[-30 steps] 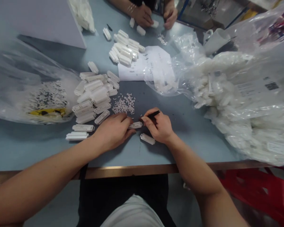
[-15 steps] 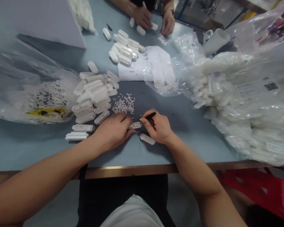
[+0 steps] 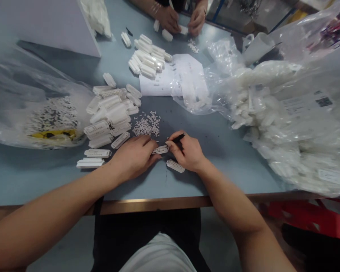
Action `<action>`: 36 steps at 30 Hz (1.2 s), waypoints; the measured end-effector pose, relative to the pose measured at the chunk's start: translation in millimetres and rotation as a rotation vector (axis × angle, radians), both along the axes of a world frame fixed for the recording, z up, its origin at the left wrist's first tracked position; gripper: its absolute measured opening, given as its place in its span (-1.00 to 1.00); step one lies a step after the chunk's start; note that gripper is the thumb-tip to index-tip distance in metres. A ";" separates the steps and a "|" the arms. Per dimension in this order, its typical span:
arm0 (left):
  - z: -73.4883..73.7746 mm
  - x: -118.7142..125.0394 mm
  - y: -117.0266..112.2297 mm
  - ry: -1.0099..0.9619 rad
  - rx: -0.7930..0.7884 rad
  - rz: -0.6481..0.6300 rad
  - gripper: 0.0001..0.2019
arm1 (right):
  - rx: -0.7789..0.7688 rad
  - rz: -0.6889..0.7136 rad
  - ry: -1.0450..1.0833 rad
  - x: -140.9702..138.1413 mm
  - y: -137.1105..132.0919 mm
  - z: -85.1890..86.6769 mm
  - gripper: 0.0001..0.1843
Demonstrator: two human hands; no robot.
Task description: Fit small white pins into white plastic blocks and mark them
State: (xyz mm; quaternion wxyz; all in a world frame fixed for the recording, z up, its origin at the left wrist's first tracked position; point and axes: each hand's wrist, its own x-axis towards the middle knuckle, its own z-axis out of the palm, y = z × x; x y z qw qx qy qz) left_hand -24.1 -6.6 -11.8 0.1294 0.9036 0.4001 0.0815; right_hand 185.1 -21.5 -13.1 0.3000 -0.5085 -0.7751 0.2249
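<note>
My left hand is closed on one end of a white connector housing with rows of small holes, held low over the table. In my right hand is a slim black tool, apparently tweezers, pinched between thumb and fingers. Its tip is at the housing's right end; the exact contact is too small to make out. Just below my right hand lies a second perforated connector housing. Beyond my left hand is a heap of tiny white pegs.
Many white housings are piled at the left, beside a clear bag of small pieces. Large clear bags of white parts fill the right side. Across the table, a co-worker's hands handle a white housing near another group of housings.
My hands keep nearly the same hold on the housing and the tweezers. The co-worker's hand on the right has moved from the table to the white housing. The view has shifted slightly.
</note>
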 end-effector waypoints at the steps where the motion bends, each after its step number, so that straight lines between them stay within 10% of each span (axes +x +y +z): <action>1: 0.1 -0.1 0.0 0.001 0.005 0.001 -0.73 | -0.013 -0.025 0.018 0.6 -0.3 1.0 -0.81; 36: 0.4 0.6 -2.0 0.015 0.017 0.012 -0.69 | 0.023 0.086 -0.049 3.9 -0.1 3.0 -0.84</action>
